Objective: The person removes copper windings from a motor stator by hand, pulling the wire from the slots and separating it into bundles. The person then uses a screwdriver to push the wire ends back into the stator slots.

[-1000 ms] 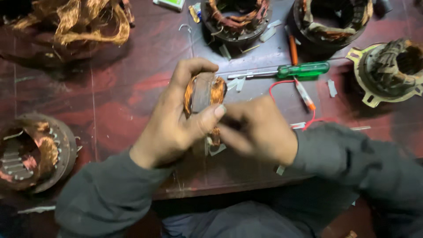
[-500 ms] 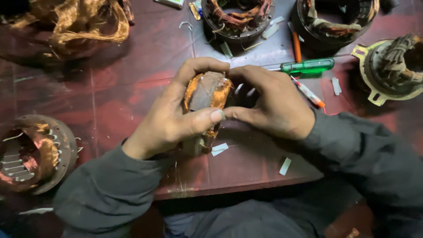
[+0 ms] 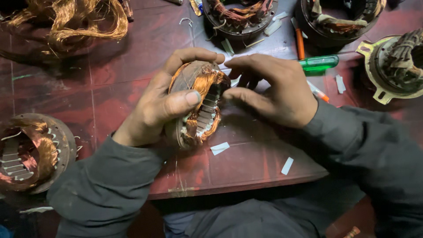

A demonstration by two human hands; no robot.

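**Stator winding gets hands-on attention at workbench**

A person's left hand point(image 3: 163, 108) grips a small motor stator point(image 3: 198, 103) tilted on edge at frame centre, thumb pressed over its copper coil. The right hand point(image 3: 275, 88), at 3 o'clock of it, curls fingers toward the winding's top; whether it pinches wire can't be told. Judged step: dressing coils into slots. Next move likely needs a firm hold w/ fine fingertip work. A green-handled screwdriver point(image 3: 319, 63) lies at 1 o'clock; another stator point(image 3: 33, 152) at 9.

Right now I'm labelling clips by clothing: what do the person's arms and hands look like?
Both hands are bare, no gloves or rings visible: left hand, right hand. Long dark grey sleeves, soft and creased, cover both arms to the wrists: left sleeve, right sleeve.
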